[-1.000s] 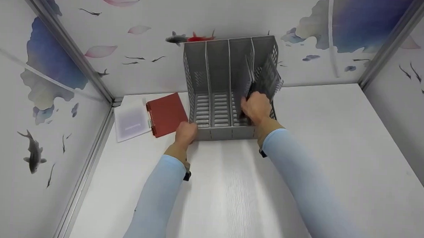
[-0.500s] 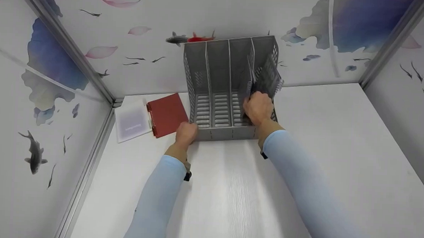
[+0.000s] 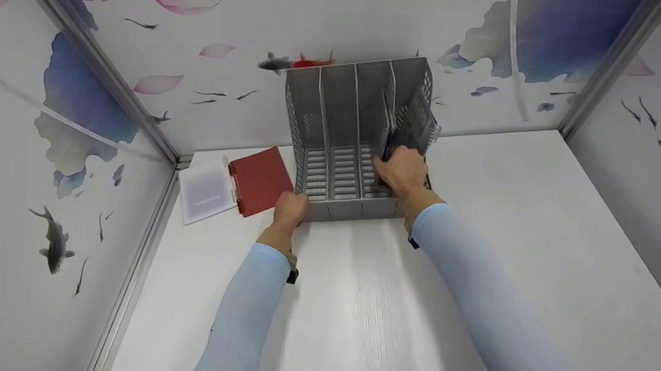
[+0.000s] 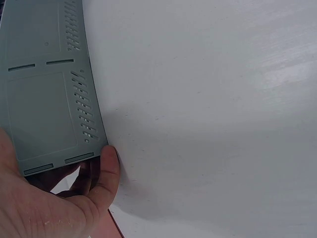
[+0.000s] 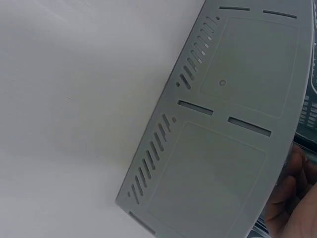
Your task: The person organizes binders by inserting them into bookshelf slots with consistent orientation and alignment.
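A grey file organizer point(image 3: 345, 210) with upright dividers stands against the back wall. At its front left corner my left hand point(image 3: 290, 209) grips the edge; the left wrist view shows thumb and fingers around the corner of its front panel point(image 4: 42, 111). My right hand point(image 3: 404, 169) reaches into the right part of the organizer, fingers curled on a dark spiral notebook point(image 3: 384, 140). Another dark spiral notebook point(image 3: 421, 122) leans in the rightmost slot. In the right wrist view, the front panel point(image 5: 218, 173) hides most of what the curled fingers point(image 5: 282, 196) hold.
Left of the organizer, a red ring-bound notebook point(image 3: 262, 180) lies on the white table point(image 3: 347, 309), touching or nearly touching a pale purple notebook point(image 3: 204, 194). Patterned walls point(image 3: 343, 19) enclose the table at the back and sides.
My right hand shifts slightly within the organizer, and the dark notebook by its thumb moves right, then back left. The left hand stays on the corner.
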`<state>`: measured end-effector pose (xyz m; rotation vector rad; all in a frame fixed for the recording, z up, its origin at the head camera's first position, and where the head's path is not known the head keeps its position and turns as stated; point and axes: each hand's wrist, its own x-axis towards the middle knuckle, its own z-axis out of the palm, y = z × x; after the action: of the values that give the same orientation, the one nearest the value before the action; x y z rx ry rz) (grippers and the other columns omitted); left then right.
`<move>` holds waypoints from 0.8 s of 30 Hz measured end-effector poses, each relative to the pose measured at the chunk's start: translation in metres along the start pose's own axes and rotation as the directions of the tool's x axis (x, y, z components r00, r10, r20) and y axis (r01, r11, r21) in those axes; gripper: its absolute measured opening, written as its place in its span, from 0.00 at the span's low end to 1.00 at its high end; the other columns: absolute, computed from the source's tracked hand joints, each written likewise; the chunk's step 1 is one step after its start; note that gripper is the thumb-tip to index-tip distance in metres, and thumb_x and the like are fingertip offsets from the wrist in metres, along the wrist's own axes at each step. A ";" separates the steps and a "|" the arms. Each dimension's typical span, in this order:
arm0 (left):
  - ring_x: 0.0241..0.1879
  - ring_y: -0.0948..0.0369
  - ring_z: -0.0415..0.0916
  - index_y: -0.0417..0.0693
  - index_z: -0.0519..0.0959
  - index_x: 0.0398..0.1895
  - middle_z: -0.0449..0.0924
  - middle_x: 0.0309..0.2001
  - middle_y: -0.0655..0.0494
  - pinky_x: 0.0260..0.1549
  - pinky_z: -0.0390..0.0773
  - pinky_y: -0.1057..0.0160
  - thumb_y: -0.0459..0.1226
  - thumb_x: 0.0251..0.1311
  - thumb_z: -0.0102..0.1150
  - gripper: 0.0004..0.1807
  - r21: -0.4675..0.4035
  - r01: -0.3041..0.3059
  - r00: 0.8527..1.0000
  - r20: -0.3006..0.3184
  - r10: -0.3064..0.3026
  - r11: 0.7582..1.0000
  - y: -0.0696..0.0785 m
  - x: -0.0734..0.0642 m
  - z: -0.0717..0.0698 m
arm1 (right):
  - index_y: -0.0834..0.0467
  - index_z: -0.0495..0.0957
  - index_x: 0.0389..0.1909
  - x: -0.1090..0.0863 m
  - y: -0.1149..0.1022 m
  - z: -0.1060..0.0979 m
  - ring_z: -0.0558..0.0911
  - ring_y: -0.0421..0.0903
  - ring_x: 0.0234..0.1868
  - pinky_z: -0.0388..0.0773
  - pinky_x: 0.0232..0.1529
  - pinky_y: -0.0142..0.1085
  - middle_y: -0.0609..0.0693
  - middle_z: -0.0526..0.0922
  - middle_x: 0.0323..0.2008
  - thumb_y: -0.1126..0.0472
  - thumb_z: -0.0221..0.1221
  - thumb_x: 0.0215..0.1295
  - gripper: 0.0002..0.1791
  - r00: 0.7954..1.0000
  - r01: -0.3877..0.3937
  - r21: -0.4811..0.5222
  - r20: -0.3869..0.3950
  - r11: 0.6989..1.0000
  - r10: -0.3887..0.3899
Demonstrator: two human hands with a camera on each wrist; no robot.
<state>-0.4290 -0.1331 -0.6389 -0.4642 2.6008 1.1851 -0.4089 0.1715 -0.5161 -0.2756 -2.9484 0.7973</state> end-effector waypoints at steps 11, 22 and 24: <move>0.35 0.55 0.81 0.48 0.84 0.35 0.80 0.33 0.54 0.31 0.84 0.57 0.42 0.72 0.49 0.15 -0.021 0.001 1.000 -0.015 -0.001 1.000 0.016 -0.026 -0.008 | 0.63 0.88 0.43 -0.006 0.005 -0.022 0.92 0.60 0.44 0.91 0.46 0.58 0.61 0.92 0.40 0.36 0.71 0.70 0.30 0.997 0.042 -0.023 0.062 0.999 -0.041; 0.35 0.54 0.79 0.50 0.82 0.33 0.79 0.33 0.55 0.32 0.82 0.56 0.43 0.74 0.49 0.14 -0.013 -0.002 1.000 -0.009 0.002 1.000 0.014 -0.021 -0.006 | 0.65 0.87 0.55 -0.016 0.019 -0.050 0.85 0.60 0.49 0.87 0.56 0.59 0.63 0.90 0.51 0.51 0.67 0.68 0.24 0.990 0.054 -0.045 0.136 0.998 -0.047; 0.35 0.53 0.79 0.48 0.82 0.34 0.79 0.33 0.53 0.31 0.82 0.55 0.42 0.74 0.48 0.14 -0.012 -0.006 1.000 -0.008 0.006 1.000 0.016 -0.023 -0.007 | 0.67 0.86 0.55 -0.018 0.025 -0.051 0.85 0.60 0.48 0.88 0.56 0.60 0.65 0.89 0.51 0.51 0.67 0.68 0.25 0.992 0.046 -0.034 0.119 0.998 -0.041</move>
<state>-0.4143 -0.1243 -0.6152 -0.4650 2.6053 1.2041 -0.3818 0.2145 -0.4848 -0.1712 -3.0705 0.7803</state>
